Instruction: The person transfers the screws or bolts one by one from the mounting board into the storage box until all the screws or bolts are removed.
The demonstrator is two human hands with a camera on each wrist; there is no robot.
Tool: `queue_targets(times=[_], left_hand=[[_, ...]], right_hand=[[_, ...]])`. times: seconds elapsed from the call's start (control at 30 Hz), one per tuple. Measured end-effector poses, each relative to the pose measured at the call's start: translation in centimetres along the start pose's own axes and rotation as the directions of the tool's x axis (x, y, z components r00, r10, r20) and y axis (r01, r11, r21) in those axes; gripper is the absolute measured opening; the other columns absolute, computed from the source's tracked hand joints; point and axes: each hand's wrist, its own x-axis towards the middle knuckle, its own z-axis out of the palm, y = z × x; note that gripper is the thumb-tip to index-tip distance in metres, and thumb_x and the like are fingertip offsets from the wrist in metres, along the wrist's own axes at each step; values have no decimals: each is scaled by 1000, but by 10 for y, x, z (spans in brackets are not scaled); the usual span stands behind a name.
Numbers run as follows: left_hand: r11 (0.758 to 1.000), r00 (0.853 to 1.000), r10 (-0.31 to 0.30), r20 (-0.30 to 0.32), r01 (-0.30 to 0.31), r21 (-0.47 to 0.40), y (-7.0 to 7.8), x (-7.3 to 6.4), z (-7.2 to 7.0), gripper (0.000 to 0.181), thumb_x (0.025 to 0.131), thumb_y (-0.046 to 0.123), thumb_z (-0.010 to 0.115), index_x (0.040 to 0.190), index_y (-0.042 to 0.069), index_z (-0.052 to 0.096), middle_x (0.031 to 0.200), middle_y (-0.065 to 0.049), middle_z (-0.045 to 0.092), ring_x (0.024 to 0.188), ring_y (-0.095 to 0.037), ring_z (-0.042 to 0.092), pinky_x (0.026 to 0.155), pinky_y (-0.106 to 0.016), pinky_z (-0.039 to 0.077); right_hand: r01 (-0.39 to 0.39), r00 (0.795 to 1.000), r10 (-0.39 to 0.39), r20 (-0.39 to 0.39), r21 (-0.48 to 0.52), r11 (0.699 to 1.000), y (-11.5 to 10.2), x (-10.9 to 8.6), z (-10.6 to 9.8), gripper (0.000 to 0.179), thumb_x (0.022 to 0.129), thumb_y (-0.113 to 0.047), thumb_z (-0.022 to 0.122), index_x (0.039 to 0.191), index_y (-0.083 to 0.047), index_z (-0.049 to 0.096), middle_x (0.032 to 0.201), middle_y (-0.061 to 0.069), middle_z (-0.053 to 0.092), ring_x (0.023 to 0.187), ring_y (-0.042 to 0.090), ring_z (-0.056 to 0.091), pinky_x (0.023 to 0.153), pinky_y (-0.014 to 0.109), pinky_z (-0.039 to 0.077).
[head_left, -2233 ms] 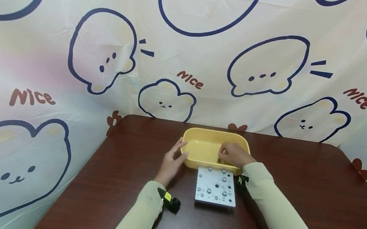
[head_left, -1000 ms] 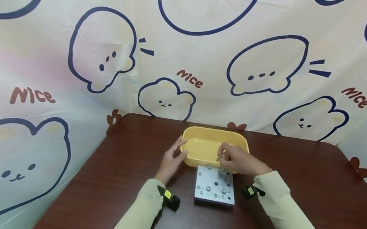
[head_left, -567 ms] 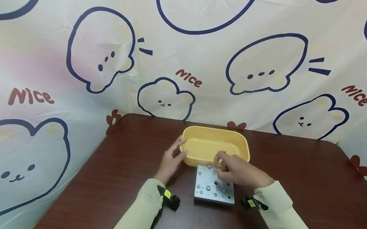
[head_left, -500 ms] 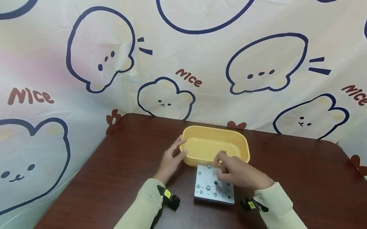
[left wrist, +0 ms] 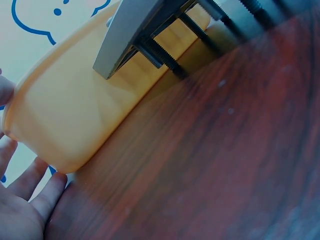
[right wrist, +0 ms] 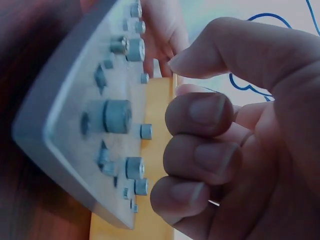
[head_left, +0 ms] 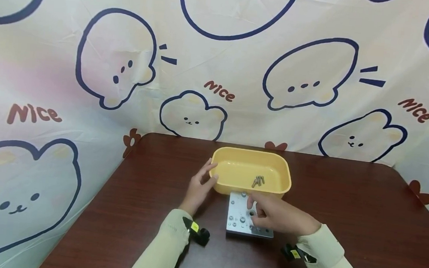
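Note:
My left hand (head_left: 196, 188) rests at the left end of a yellow plastic tray (head_left: 228, 188), its fingers spread against the wall and rim. Several small metal screws (head_left: 258, 181) lie together inside the tray, right of its middle. Just in front of the tray is a silver metal plate (head_left: 234, 228) set with socket-head screws of several sizes; threaded shanks (left wrist: 164, 55) stick out below it in the left wrist view. Over the plate's right half hovers my right hand (head_left: 282, 216), fingers bent, thumb and index apart, nothing visible between them. It hides part of the plate.
All this stands on a dark brown wooden table (head_left: 165, 163). A pale cloth backdrop (head_left: 244, 68) with bear drawings hangs behind and at both sides. A small black camera (head_left: 200, 235) is strapped to my left wrist.
My right hand has come out of the tray and moved nearer, over the metal plate. The screws in the tray are now uncovered. My left hand has stayed at the tray's left end.

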Motion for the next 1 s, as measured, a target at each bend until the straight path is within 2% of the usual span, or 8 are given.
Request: queue_targets(times=[0.2, 0.3, 0.53, 0.6, 0.77, 1.0], left_hand=[[1000, 1000, -20, 17, 20, 1, 1, 0, 0, 42, 93, 32, 63, 135, 32, 56, 151, 22, 33, 143, -9, 23, 116, -46, 21], [999, 999, -32, 29, 32, -1, 5, -1, -1, 43, 94, 32, 62, 136, 30, 55, 152, 21, 32, 143, -10, 23, 116, -46, 21], [999, 998, -41, 46, 41, 12, 30, -13, -5, 46, 95, 24, 61, 140, 16, 52, 155, 9, 31, 144, -18, 24, 115, -46, 24], [999, 998, -50, 44, 50, 10, 27, -12, -4, 46, 94, 24, 62, 139, 18, 53, 154, 12, 31, 144, -16, 24, 115, -45, 24], [999, 998, -46, 30, 46, -1, 6, -2, -2, 44, 94, 30, 62, 137, 28, 55, 152, 20, 32, 143, -12, 23, 115, -46, 22], [1000, 1000, -10, 13, 10, -5, 2, -1, -1, 43, 93, 30, 63, 136, 31, 56, 152, 21, 33, 143, -11, 25, 115, -46, 24]], right_hand=[[-42, 998, 42, 44, -9, 999, -2, -7, 6, 21, 89, -15, 64, 105, -16, 52, 66, -8, 53, 61, 4, 53, 53, 21, 48], [-56, 997, 57, 54, -11, 998, -3, -10, 7, 21, 89, -17, 65, 105, -18, 52, 66, -9, 53, 62, 4, 54, 54, 21, 48], [-67, 994, 67, 89, -8, 998, -9, -13, 8, 21, 89, -17, 65, 105, -19, 52, 62, -8, 50, 54, 4, 49, 50, 20, 44], [-81, 991, 80, 105, -2, 997, -11, -13, 9, 21, 89, -17, 65, 105, -18, 53, 63, -8, 52, 53, 5, 49, 49, 20, 44], [-106, 985, 108, 133, -22, 994, -12, -13, 10, 23, 88, -16, 65, 107, -19, 52, 65, -8, 54, 52, 5, 49, 47, 20, 43], [-117, 982, 122, 142, -47, 992, -12, -12, 11, 24, 86, -14, 65, 106, -20, 53, 70, -9, 56, 56, 5, 51, 49, 20, 45]])
